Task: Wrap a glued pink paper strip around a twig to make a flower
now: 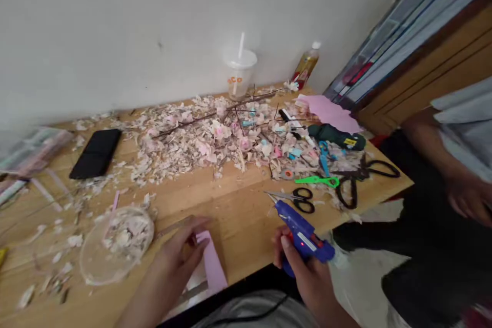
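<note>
My right hand [302,266] is wrapped round the handle of a blue hot glue gun [303,233], whose nozzle points up and left over the table and whose small red light is lit. My left hand [177,256] pinches the top end of a pink paper strip [213,264] at the table's front edge. Its lower end hangs toward my lap. Just beyond the nozzle lie small black-handled scissors [295,197]. To the left of my left hand rests a clear round plastic container [96,259] with pale scraps in it.
Pale scraps with pink paper flowers [219,130] and twigs spread along the wall. A lidded cup [238,74], a bottle [306,65], a phone [96,154], green scissors [317,180] and large black scissors [348,192] are on the table. Another person's hand [469,197] is at the right.
</note>
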### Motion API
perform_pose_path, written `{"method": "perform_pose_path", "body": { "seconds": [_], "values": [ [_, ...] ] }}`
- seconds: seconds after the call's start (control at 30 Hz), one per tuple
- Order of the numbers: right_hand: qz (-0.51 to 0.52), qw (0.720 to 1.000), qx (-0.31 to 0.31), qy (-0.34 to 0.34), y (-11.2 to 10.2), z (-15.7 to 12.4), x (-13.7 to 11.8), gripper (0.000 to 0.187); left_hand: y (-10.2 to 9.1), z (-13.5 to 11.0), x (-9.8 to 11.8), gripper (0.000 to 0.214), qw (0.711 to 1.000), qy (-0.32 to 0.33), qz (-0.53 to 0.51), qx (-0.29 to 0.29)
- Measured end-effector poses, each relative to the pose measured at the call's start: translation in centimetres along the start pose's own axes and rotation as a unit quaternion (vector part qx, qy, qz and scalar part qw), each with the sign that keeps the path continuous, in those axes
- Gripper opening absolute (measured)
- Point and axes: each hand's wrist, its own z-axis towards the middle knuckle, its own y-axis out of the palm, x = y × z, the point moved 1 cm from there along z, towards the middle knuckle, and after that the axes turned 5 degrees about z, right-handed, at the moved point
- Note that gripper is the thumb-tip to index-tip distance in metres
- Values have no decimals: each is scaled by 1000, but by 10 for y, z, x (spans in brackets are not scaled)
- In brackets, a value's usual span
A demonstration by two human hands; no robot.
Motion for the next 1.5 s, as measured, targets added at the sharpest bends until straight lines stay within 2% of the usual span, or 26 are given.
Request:
{"method": "perform_pose_path", "body": {
  "seconds": [0.07,0.23,0.33,0.5,0.63,0.87,1.0,1.2,1.37,1.5],
  "values": [
    [8,1000,3,2,4,0,3,26,8,21,5,29,999,4,44,16],
    [-8,1000,7,12,13,2,2,30,27,77,11,34,993,67,93,40],
    [-37,999,9,25,15,-1,-3,30,27,91,11,35,983,110,132,60],
    [-111,994,-17,15,17,-4,-8,26,14,71,4,38,950,219,216,52],
    [-169,984,-48,-27,25,5,-7,22,20,56,-7,44,922,268,274,52],
    [-216,972,-66,-63,36,26,-9,26,45,50,3,44,903,259,327,100],
    [-231,968,-69,-71,40,30,-12,25,43,52,3,41,898,272,329,106],
    [-238,966,-56,-83,42,31,-7,28,44,56,-7,50,895,303,314,88],
    [-244,965,-34,-88,41,33,-4,27,51,60,-4,52,898,301,309,87],
    [-253,962,-34,-94,41,37,-4,26,46,63,-2,53,902,301,302,73]
  ]
}}
